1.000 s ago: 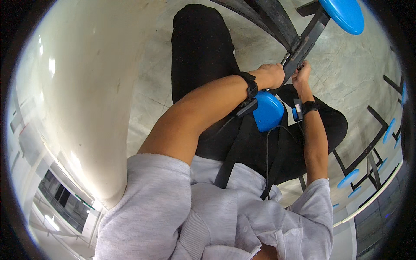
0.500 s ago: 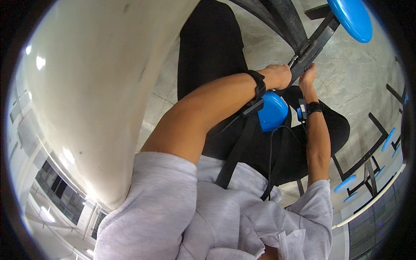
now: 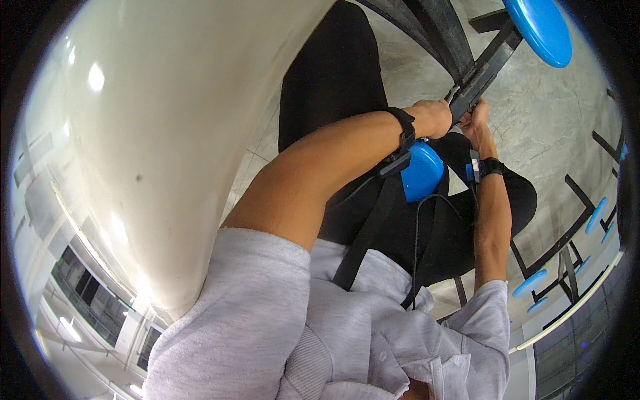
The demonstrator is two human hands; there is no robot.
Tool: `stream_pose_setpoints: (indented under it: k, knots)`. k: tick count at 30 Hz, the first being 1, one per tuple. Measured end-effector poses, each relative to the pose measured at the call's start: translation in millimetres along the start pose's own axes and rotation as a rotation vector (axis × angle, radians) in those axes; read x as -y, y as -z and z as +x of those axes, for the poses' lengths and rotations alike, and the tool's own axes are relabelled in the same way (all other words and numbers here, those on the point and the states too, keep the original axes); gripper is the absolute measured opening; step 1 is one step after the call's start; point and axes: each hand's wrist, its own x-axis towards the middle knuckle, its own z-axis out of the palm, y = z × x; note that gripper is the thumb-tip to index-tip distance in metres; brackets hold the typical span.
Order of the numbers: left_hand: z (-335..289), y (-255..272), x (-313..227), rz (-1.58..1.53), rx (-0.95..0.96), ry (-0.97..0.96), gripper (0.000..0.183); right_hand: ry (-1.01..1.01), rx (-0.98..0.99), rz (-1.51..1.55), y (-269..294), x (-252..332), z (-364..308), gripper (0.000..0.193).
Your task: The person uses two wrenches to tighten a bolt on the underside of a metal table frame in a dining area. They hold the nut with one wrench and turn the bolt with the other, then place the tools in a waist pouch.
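Note:
My left hand point(image 3: 433, 119) is closed in a fist round a slim silver metal tool point(image 3: 453, 93), whose end shows beside a black metal beam point(image 3: 481, 79); its exact kind is not clear. On the beam's other side, my right hand point(image 3: 476, 121) has its fingers curled up close to the lower edge. What those fingers hold, if anything, is hidden. A round blue stool seat point(image 3: 541, 30) sits at the beam's far end. Nearer me, another blue seat point(image 3: 423, 172) shows between my forearms, partly covered by straps.
A large glossy white curved surface point(image 3: 153, 133) fills the left side, close to my left arm. Black legs point(image 3: 437, 37) rise from the beam. Several more blue stools on black frames point(image 3: 530, 283) stand to the right on the grey floor point(image 3: 533, 127).
My right hand has turned slightly, and more of its curled fingers show beside the beam. The left fist stays nearly in place. The view has shifted a little.

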Motion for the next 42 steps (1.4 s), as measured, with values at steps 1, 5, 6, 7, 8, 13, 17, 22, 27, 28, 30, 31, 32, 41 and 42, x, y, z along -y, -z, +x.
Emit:
stream_pose_setpoints:
  k: [1,5,6,7,8,13,17,22,27,28,30,31,32,41,42]
  knots:
    - [1.1,-1.3,0.5,0.029,-0.002,-0.011,0.042,-0.002,0.007,0.002,-3.6,2.0,-2.5,0.032]
    - [8.2,-6.4,6.8,0.008,0.026,-0.029,0.041,-0.082,0.027,-0.026,0.5,6.7,-3.0,0.035]
    - [9.6,-6.4,3.8,0.008,0.026,-0.039,0.041,-0.117,0.064,-0.02,4.0,8.1,-0.9,0.036]
    - [9.4,-7.3,2.6,0.021,0.015,-0.04,0.041,-0.034,-0.016,-0.005,2.5,3.9,3.1,0.038]
    - [6.5,-7.6,4.2,0.035,0.008,-0.031,0.041,-0.034,-0.017,-0.001,-3.1,3.1,-0.6,0.038]
    - [2.7,-8.9,5.9,-0.037,-0.042,0.019,0.04,0.017,0.019,0.003,0.0,0.2,-8.1,0.036]
    - [5.5,-8.0,0.9,0.051,-0.025,-0.015,0.044,0.135,0.032,0.073,16.7,-20.4,13.9,0.032]
    - [14.1,1.3,5.7,0.204,0.06,0.111,0.045,0.335,0.062,0.137,5.9,-20.3,9.0,0.034]
    - [-4.5,43.5,-3.6,0.296,-0.014,-0.131,0.025,0.248,-0.036,-0.178,25.7,-10.6,6.7,0.039]
    - [-14.9,59.0,-17.3,0.302,0.048,-0.135,0.027,0.208,-0.025,-0.269,29.5,-8.3,2.9,0.038]
    - [-30.7,79.2,-19.3,0.334,0.103,-0.135,0.029,0.192,-0.027,-0.311,22.9,-0.5,-7.1,0.044]
    - [-33.9,85.7,-18.7,0.182,0.073,-0.102,0.031,0.192,-0.016,-0.336,21.7,0.5,-7.7,0.046]
    - [-35.8,91.4,-19.1,0.029,0.045,-0.065,0.033,0.189,-0.004,-0.361,22.0,0.3,-7.4,0.047]
    - [-2.1,120.2,-38.3,-0.417,0.019,-0.05,0.024,0.227,-0.135,-0.24,48.6,-10.4,25.9,0.042]
    - [0.6,127.5,-43.3,-0.382,0.026,-0.059,0.028,0.221,-0.143,-0.229,53.1,-3.7,24.5,0.042]
